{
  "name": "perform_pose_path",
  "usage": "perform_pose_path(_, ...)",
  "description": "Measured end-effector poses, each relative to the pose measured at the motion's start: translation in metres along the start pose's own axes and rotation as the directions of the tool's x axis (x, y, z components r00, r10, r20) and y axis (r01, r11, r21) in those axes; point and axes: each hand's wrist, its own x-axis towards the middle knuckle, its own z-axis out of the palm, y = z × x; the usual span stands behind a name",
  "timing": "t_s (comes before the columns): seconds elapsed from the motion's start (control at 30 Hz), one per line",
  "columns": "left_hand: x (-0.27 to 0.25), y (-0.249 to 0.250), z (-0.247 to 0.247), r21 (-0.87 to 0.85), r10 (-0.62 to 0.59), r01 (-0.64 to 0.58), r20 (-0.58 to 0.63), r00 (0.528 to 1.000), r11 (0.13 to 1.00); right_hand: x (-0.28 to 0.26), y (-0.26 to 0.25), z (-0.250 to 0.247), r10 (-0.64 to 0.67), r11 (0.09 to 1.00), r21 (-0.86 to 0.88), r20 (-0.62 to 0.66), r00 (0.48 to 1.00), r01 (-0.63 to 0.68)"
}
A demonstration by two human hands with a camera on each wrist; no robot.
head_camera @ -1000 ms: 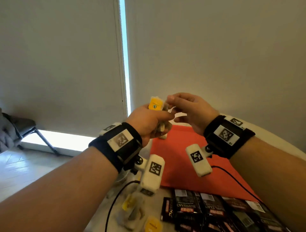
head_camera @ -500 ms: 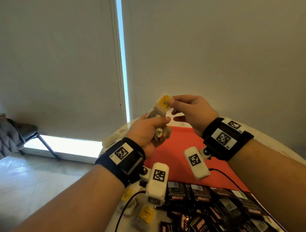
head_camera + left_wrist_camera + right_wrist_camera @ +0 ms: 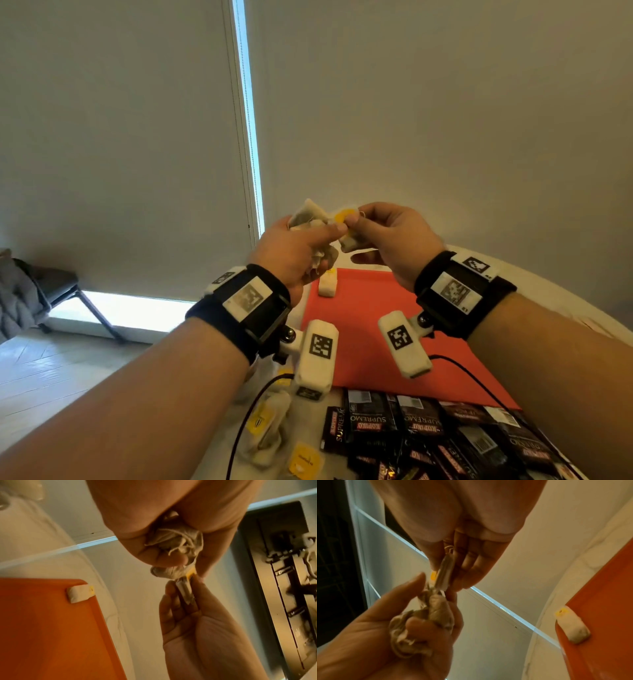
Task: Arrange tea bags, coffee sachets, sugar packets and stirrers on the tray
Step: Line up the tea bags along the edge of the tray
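Held up above the table, the left hand [image 3: 291, 250] is clenched around a crumpled bunch of pale paper tea bags with tangled strings [image 3: 426, 616], while the right hand [image 3: 394, 236] pinches a single flat tea bag with a yellow tag [image 3: 186, 592] between thumb and fingers, touching the bunch. Below them one white tea bag [image 3: 327, 282] lies at the far corner of the flat orange tray [image 3: 370, 325]. Nearer, black coffee sachets [image 3: 421, 425] are heaped beside the tray, with more yellow-tagged tea bags [image 3: 270, 421] to their left.
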Motion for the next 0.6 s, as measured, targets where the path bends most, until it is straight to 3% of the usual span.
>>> perform_pose_path(0.27, 0.028, 0.003, -0.011, 0.136, 0.061, -0.051, -0.069, 0.996, 0.989, 0.011, 0.014, 0.004, 0.065, 0.997, 0.033, 0.022, 0.998, -0.065)
perform_pose_path(0.37, 0.038, 0.002, -0.016, 0.125, 0.029, -0.018, -0.086, 0.996, 0.992, 0.02, 0.023, 0.007, 0.155, 0.985, 0.069, 0.008, 0.988, -0.155)
perform_pose_path(0.47, 0.049, 0.003, -0.02, 0.073, -0.027, 0.035, -0.115, 0.993, 0.997, 0.035, 0.043, 0.009, 0.309, 0.951, 0.042, -0.05, 0.95, -0.307)
perform_pose_path(0.6, 0.054, 0.007, -0.023, -0.015, -0.092, 0.091, -0.114, 0.989, 0.996, 0.052, 0.077, 0.009, 0.495, 0.861, -0.061, -0.129, 0.859, -0.505)
